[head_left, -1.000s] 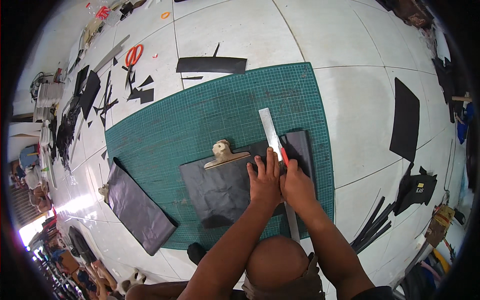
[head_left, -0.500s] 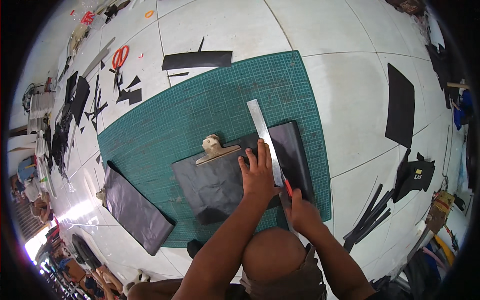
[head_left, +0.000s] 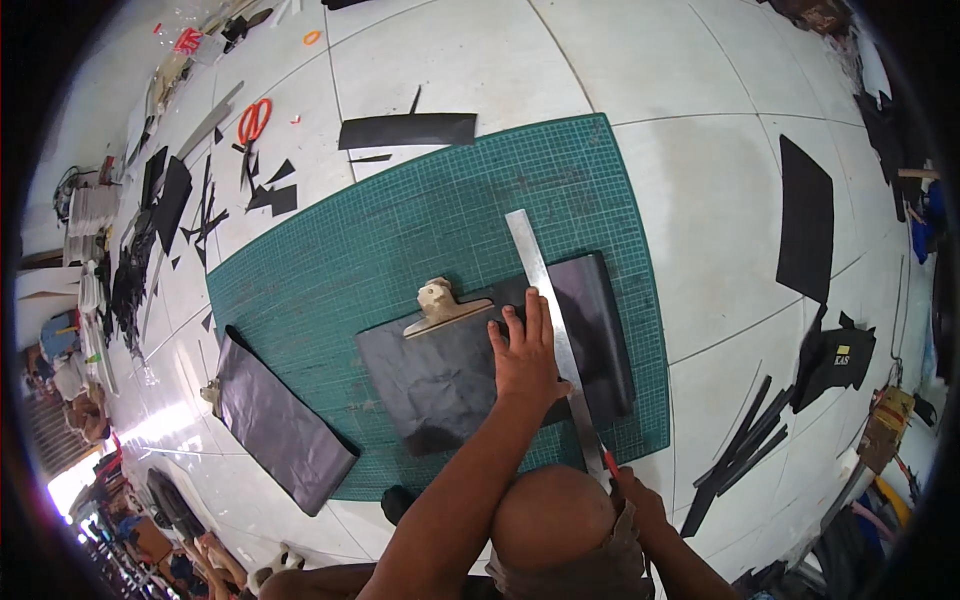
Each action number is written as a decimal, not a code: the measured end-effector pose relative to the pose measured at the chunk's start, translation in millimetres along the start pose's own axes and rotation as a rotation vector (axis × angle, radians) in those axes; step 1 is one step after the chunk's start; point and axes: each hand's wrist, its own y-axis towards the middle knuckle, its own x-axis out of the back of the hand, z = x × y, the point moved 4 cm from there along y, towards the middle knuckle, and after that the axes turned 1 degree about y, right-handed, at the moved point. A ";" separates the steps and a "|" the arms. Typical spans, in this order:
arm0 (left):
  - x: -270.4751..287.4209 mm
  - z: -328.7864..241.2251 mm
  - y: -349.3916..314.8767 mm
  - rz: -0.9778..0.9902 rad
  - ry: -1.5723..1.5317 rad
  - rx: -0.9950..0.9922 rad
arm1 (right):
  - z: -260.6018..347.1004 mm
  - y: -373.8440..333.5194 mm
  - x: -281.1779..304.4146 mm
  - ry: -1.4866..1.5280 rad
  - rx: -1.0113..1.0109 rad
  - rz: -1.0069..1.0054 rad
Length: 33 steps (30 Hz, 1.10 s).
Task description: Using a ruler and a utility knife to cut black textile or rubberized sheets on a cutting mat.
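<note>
My left hand [head_left: 527, 362] lies flat with fingers spread. It presses on a folded black sheet [head_left: 425, 385] and the edge of a steel ruler [head_left: 535, 262], its thumb across the metal. A large metal bulldog clip [head_left: 437, 308] grips the sheet's far edge. Close to my knee, at the ruler's near end, my right hand [head_left: 642, 503] is closed around a red utility knife [head_left: 609, 461]. The knife's tip is too small to make out. Beneath sheet and ruler spreads a green cutting mat [head_left: 400, 240].
Another folded black sheet [head_left: 280, 425] with a clip lies across the mat's left edge. Orange-handled scissors [head_left: 254, 121] and black offcuts [head_left: 272, 199] are on the tiled floor at far left. Black strips [head_left: 740, 445] and a black panel [head_left: 805, 215] lie to the right.
My right hand has drawn the knife toward me along the ruler, down to beside my knee. My left hand stays on the ruler and sheet. The whole view has shifted slightly.
</note>
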 end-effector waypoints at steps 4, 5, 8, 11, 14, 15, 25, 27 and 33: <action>2.4 -5.6 -1.6 -0.045 -0.027 -0.025 | 67.2 14.9 44.8 0.003 -0.130 -0.144; 2.5 -0.8 -4.5 -0.027 -0.020 -0.013 | 101.9 35.2 60.1 0.023 -0.107 -0.179; -9.4 -1.8 2.7 -0.084 -0.006 0.008 | 147.1 100.6 79.0 0.114 0.242 -0.398; -21.4 -5.4 5.9 -0.189 0.004 0.015 | 162.2 140.7 82.8 0.082 0.309 -0.458; -22.4 -4.2 7.7 -0.227 -0.026 0.018 | 164.5 147.7 86.1 0.033 0.286 -0.466; -20.1 -4.0 6.3 -0.215 -0.056 0.023 | 162.2 147.9 86.7 0.028 0.239 -0.455; -20.0 -2.5 5.3 -0.190 -0.045 0.023 | 171.3 146.5 90.0 -0.150 0.264 -0.450; -19.2 -1.7 4.3 -0.219 -0.023 0.024 | 178.2 146.8 94.5 -0.176 0.192 -0.388; -7.6 -7.3 4.7 -0.165 -0.043 0.007 | 181.9 139.8 112.4 -0.158 0.103 -0.245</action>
